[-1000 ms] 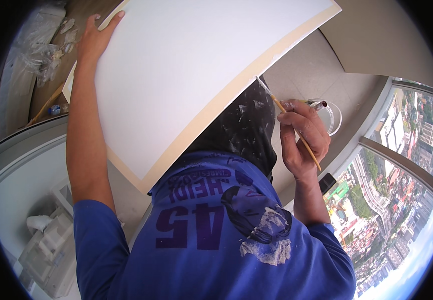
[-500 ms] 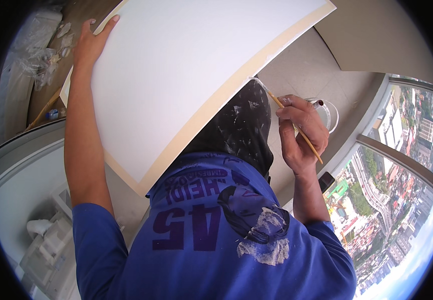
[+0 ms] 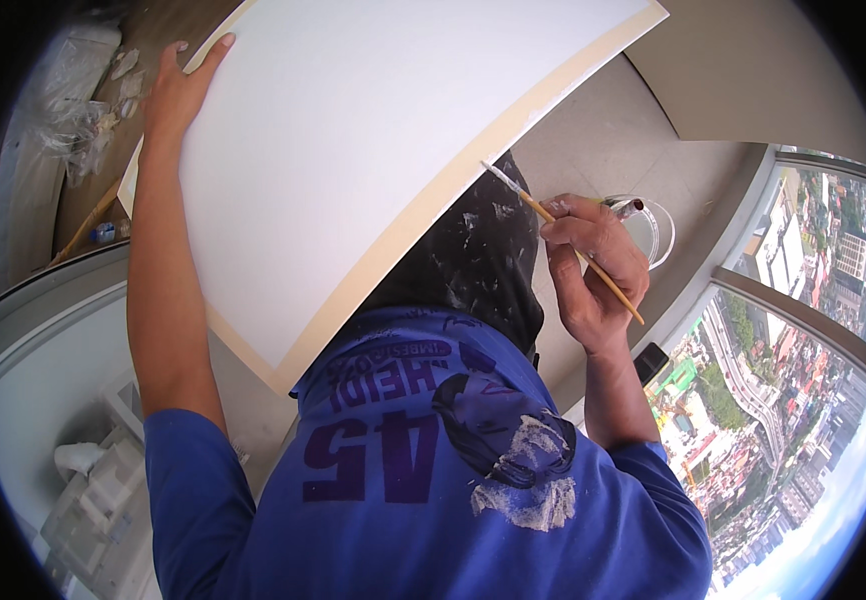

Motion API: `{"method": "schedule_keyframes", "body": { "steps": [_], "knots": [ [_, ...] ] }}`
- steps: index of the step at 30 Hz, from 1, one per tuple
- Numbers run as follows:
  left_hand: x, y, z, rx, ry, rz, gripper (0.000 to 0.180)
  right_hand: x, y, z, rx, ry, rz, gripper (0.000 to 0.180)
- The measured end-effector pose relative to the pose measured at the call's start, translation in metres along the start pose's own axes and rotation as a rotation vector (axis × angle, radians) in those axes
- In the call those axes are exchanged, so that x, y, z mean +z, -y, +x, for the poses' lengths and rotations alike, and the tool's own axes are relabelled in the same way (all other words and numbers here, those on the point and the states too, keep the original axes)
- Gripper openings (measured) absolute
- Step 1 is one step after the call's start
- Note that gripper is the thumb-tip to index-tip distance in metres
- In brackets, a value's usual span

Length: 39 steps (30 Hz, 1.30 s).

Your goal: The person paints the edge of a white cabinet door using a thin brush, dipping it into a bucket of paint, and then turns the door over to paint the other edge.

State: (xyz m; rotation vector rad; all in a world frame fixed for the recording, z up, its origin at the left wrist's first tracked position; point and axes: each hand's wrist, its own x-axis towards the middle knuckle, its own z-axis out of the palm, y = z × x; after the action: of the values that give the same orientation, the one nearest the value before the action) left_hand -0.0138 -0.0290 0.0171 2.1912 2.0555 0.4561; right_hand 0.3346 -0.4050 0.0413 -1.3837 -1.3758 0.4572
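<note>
White board (image 3: pixel 373 150) | left hand (image 3: pixel 178 85) flat, fingers spread on its edge | right hand (image 3: pixel 593 265) pinching thin brush (image 3: pixel 563 243)

Left arm stretched up and away, bare forearm straight, left hand (image 3: pixel 178 90) spread flat, fingers extended, palm pressed against a surface. Right arm bent at the elbow, right hand (image 3: pixel 593 265) curled in a pinching grip, wrist slightly cocked.

Board (image 3: pixel 373 150) across upper centre of frame, left hand (image 3: pixel 178 90) flat on its upper-left corner. Right hand (image 3: pixel 593 265) right of centre, holding brush (image 3: pixel 563 243) with tip at board's lower-right edge. Tub (image 3: pixel 653 228) just behind right hand. Window (image 3: pixel 783 400) at lower right.
</note>
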Motion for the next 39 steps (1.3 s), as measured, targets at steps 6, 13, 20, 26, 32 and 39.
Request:
{"method": "schedule_keyframes", "body": {
  "steps": [6,13,20,26,32,39],
  "knots": [
    [0.004,-0.007,-0.001,-0.028,0.018,-0.032,0.113,-0.001,0.002,0.004,0.020,-0.052,-0.089,0.021],
    [0.002,-0.007,-0.001,-0.033,0.013,-0.019,0.112,0.004,0.009,-0.002,-0.055,0.035,-0.080,0.025],
    [0.006,-0.006,0.001,0.009,-0.004,0.000,0.111,0.011,0.018,-0.009,-0.054,0.088,-0.024,0.025],
    [0.000,-0.007,-0.003,0.014,-0.003,0.027,0.110,0.015,0.026,-0.011,-0.047,0.145,0.038,0.025],
    [0.005,-0.004,-0.001,0.024,-0.014,0.035,0.110,0.017,0.027,-0.012,-0.061,0.168,0.073,0.023],
    [0.008,-0.004,0.001,0.031,-0.020,0.036,0.110,0.012,0.029,-0.007,-0.003,0.141,0.049,0.022]
  ]
}}
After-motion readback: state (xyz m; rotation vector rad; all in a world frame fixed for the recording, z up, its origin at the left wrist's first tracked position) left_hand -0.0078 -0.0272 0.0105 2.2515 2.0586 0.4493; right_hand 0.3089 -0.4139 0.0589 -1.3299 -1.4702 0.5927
